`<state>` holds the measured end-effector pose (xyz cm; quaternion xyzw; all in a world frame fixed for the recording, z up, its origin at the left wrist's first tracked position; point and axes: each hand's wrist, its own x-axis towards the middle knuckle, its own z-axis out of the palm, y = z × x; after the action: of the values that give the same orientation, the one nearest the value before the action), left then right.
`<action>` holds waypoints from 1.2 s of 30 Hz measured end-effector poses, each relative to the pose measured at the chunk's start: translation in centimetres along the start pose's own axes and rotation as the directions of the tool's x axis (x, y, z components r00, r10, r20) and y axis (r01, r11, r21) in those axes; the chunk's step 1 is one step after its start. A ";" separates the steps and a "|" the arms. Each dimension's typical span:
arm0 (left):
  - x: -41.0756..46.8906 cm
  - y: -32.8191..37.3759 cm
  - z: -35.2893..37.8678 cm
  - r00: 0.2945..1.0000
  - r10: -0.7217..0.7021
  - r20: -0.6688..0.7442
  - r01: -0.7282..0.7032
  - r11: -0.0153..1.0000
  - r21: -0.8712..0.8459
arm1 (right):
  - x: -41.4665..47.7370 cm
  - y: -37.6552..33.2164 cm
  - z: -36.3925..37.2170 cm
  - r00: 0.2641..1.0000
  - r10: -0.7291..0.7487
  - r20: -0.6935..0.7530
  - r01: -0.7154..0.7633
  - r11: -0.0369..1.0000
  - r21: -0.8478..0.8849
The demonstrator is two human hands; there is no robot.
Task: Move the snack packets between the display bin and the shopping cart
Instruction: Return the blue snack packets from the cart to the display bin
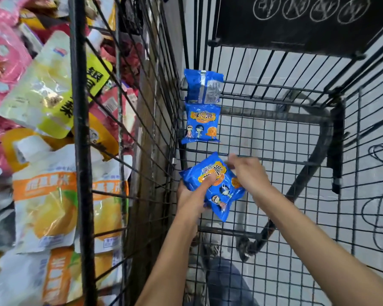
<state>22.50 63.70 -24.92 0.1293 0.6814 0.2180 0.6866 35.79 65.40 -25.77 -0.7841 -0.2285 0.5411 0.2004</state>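
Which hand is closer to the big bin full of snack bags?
Left. The left hand, holding a blue snack packet, is next to the display bin; the right hand is farther away, on the packet's other side.

Three blue snack packets (202,89) (201,123) (215,186), two hands (190,195) (248,171), one shopping cart (274,140), one display bin (80,129)

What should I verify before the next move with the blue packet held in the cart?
1. Left hand grip on held packet: ok, thumb pressed across its front.
2. Right hand grip: cannot tell, blurred at the packet's far edge.
3. Held packet inside the shopping cart walls: ok.
4. Bare mesh to set it on: ok, open floor right of the face-up packet and face-down packet.
5. Display bin alongside: ok, directly left of the cart.
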 end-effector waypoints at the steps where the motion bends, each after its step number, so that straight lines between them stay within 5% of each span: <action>1: 0.1 0.0 0.0 1.000 0.000 -0.006 0.000 1.000 -0.001 | 1.1 -0.9 0.3 0.992 -0.043 -0.117 0.044 0.999 0.003; 3: 0.2 -0.1 0.0 0.999 -0.019 -0.037 0.018 0.999 -0.038 | 3.7 -3.1 1.4 0.969 -0.106 -0.222 0.106 0.994 -0.009; 12: 0.9 -2.0 -1.2 0.982 -0.046 -0.181 0.033 0.997 -0.076 | 9.5 -6.3 6.5 0.969 -0.016 -0.247 -0.002 0.997 -0.074; 16: 1.1 -2.3 -1.2 0.980 -0.088 -0.180 0.072 0.993 -0.089 | 7.3 -4.9 4.0 0.955 -0.127 -0.268 0.148 0.987 0.060; 20: 1.2 -2.2 -1.1 0.981 -0.068 -0.182 0.051 0.994 -0.097 | 3.1 -2.7 -1.6 0.985 -0.168 0.028 0.154 0.951 0.269; 25: 1.3 -2.1 -0.6 0.999 -0.034 -0.029 0.033 0.998 -0.059 | 0.0 0.2 -3.2 0.906 -0.009 0.424 -0.049 0.991 0.124; 32: 1.4 -1.1 -0.3 0.979 0.007 0.203 0.010 0.997 -0.078 | -1.0 0.2 -0.9 0.846 0.063 0.530 -0.192 0.962 0.192; 36: 1.9 -0.6 -0.6 0.996 -0.020 0.091 0.033 0.988 -0.149 | 1.5 -2.4 -0.9 0.928 0.090 0.362 -0.112 0.993 0.041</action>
<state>21.96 64.01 -26.89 0.0774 0.6335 0.2537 0.7268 36.74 68.18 -25.25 -0.6761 -0.2043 0.6917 0.1508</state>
